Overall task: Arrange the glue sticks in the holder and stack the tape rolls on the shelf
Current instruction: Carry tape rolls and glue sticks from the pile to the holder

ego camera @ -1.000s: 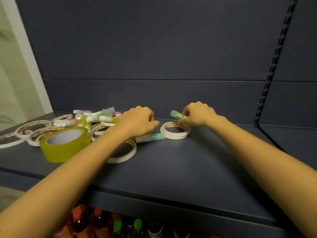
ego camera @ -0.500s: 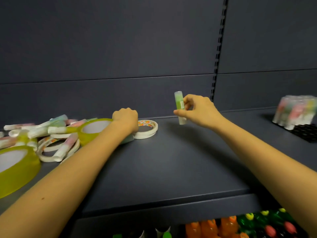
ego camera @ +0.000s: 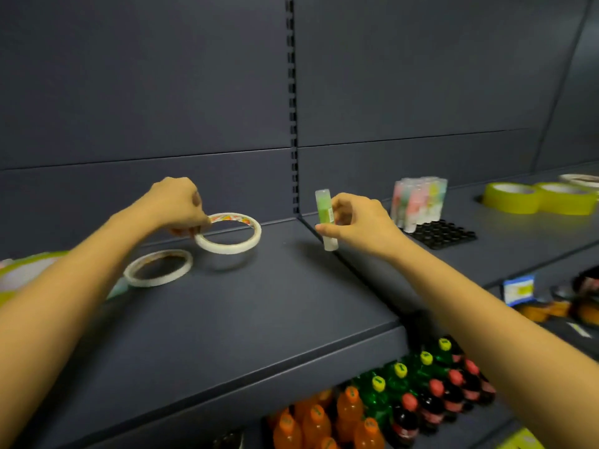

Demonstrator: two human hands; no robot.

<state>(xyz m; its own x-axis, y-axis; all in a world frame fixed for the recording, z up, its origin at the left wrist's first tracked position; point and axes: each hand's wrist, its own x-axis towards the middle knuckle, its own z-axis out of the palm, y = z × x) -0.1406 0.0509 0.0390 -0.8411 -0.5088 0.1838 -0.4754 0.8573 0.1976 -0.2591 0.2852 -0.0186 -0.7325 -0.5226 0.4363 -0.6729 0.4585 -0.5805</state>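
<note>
My right hand (ego camera: 359, 225) pinches a green glue stick (ego camera: 325, 218) upright above the seam between two shelf sections. My left hand (ego camera: 176, 205) pinches the rim of a thin white tape roll (ego camera: 230, 246), lifted and tilted just above the dark shelf (ego camera: 259, 319). A second thin white tape roll (ego camera: 158, 268) lies flat below my left forearm. To the right, several glue sticks (ego camera: 418, 202) stand upright in a black holder tray (ego camera: 444, 233). Two wide yellow tape rolls (ego camera: 538, 197) sit at the far right.
A large yellow tape roll (ego camera: 22, 270) shows at the left edge behind my left arm. Below the shelf stand orange, green and dark bottles (ego camera: 389, 403). A slotted upright (ego camera: 292, 102) divides the dark back panels. A blue price tag (ego camera: 518, 288) hangs lower right.
The view swung right, bringing the holder and yellow rolls into sight. My right hand carried the green glue stick rightward. My left hand lifted a white tape roll off the shelf.
</note>
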